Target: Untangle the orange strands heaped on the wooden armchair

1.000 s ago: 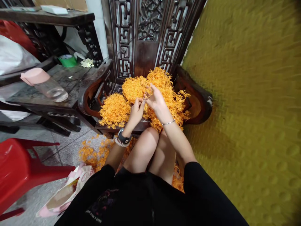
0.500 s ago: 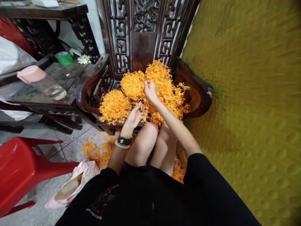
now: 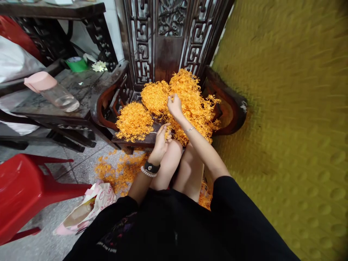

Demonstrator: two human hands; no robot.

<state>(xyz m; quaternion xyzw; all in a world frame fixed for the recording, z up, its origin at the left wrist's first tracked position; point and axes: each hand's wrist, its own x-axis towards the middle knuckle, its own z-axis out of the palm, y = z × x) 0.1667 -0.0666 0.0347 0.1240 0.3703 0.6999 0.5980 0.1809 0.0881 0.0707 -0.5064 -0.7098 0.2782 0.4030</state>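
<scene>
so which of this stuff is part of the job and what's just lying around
part of the job:
heap of orange strands on the carved wooden chair
right hand in the heap
left hand beside it
fallen orange bits

lying about:
red plastic stool
glass bottle with pink cap
patterned bag

We see a bright, soft indoor light, and we cannot tell where it comes from. The orange strands (image 3: pixel 187 105) stay quite sharp in the middle, with only weak shadows between them. The dimpled olive-yellow surface (image 3: pixel 285 108) on the right is smeared by blur and becomes darker toward the corners. Small glare lies on the red plastic stool (image 3: pixel 16 177) and the glass bottle (image 3: pixel 61 98). Near the edges the picture bends, so the carved wooden screen (image 3: pixel 168 47) seems to lean.
</scene>
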